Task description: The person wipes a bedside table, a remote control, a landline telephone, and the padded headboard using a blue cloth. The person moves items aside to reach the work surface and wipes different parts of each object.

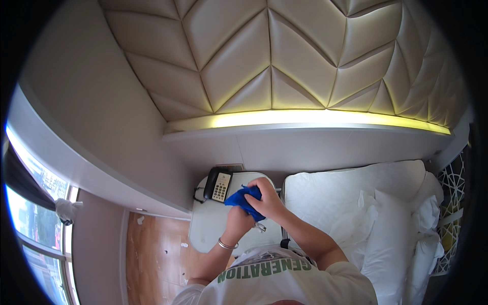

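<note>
A blue cloth (244,199) is bunched between both hands above a white bedside table (206,228). My right hand (266,200) grips its upper right part, thumb across the folds. My left hand (240,220), below it with a bracelet on the wrist, holds the cloth's lower side; its fingers are partly hidden by the fabric. A white cable with a plug (260,227) shows just below the cloth. Behind the hands, at the table's back left, stands a black corded telephone (218,185) with a light keypad panel.
At the right lies a white mattress (316,194) with white pillows (389,236) and crumpled bedding. A padded headboard panel (305,57) with a lit strip rises behind. A window (42,213) with a tied dark curtain is at left. Scraps lie on the wooden floor (152,251).
</note>
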`<state>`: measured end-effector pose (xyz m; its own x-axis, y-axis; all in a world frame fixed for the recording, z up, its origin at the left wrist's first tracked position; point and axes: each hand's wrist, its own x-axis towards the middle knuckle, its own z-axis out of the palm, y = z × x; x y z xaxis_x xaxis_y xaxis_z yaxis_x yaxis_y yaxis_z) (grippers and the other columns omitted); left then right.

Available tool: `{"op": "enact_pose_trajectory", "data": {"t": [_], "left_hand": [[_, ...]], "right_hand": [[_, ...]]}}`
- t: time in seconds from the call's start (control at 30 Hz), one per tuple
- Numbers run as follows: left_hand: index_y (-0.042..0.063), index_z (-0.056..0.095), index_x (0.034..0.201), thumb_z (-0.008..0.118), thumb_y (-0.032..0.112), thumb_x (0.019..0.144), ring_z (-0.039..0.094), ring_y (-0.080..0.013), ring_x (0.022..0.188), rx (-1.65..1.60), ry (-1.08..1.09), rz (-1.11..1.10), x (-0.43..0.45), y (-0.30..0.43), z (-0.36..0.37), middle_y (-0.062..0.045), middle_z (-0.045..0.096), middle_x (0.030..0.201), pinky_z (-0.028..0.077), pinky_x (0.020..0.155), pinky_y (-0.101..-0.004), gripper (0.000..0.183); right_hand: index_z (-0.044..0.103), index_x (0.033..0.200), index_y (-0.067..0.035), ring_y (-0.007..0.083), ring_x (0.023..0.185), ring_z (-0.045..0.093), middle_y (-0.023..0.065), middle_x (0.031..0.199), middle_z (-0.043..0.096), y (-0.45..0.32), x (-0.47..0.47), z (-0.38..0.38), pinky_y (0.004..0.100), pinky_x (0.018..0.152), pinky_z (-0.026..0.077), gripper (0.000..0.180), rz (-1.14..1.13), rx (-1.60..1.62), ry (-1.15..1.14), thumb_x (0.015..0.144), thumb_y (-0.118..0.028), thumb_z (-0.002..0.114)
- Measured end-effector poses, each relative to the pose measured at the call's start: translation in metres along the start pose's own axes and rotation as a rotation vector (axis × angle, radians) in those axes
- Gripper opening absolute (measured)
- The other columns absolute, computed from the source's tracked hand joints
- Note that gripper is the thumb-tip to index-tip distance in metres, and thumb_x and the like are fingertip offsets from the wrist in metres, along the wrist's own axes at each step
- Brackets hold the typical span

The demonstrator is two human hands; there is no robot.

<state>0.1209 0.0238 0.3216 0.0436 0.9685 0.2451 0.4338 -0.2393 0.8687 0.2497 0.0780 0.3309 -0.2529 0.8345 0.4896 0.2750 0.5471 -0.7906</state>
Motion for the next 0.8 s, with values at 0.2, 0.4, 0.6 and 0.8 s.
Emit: {"op": "enact_pose_trajectory", "data": {"t": [0.2,0.4,0.6,0.8], "left_hand": [[0.003,0.064,0.096,0.071,0.012,0.075,0.068,-0.0301,0.073,0.119,-0.138,-0.082,-0.003,-0.003,0.006,-0.015,0.068,0.078,0.051,0.065,-0.0351,0.024],[0.005,0.059,0.101,0.076,0.02,0.072,0.065,-0.0325,0.069,0.187,-0.056,-0.08,-0.013,0.015,0.014,-0.015,0.066,0.078,0.051,0.06,-0.0379,0.037],[0.004,0.058,0.114,0.075,0.007,0.076,0.059,-0.0113,0.066,0.065,0.041,0.068,-0.006,0.025,0.0,-0.009,0.063,0.086,0.046,0.055,-0.0254,0.041],[0.002,0.055,0.112,0.067,0.005,0.077,0.066,-0.0373,0.083,0.121,0.06,0.022,-0.001,0.019,-0.012,-0.018,0.067,0.087,0.052,0.068,-0.0385,0.037]], "right_hand": [[0.059,0.079,-0.003,0.0288,0.079,0.055,0.0125,0.083,0.054,0.005,-0.006,-0.009,0.0387,0.07,0.043,0.016,0.104,0.11,0.036,0.075,-0.012,0.072],[0.059,0.083,-0.002,0.0242,0.075,0.06,0.0114,0.084,0.062,0.014,0.0,-0.022,0.0343,0.071,0.047,0.019,0.358,0.086,-0.047,0.079,-0.017,0.072],[0.059,0.102,-0.002,0.0205,0.084,0.061,0.0122,0.092,0.062,0.029,0.0,-0.021,0.0308,0.077,0.049,0.024,0.685,0.446,0.219,0.085,-0.016,0.067],[0.049,0.121,0.0,0.027,0.107,0.052,0.0179,0.114,0.053,-0.029,-0.025,0.0,0.036,0.092,0.043,0.049,0.191,0.21,0.067,0.084,-0.026,0.068]]}}
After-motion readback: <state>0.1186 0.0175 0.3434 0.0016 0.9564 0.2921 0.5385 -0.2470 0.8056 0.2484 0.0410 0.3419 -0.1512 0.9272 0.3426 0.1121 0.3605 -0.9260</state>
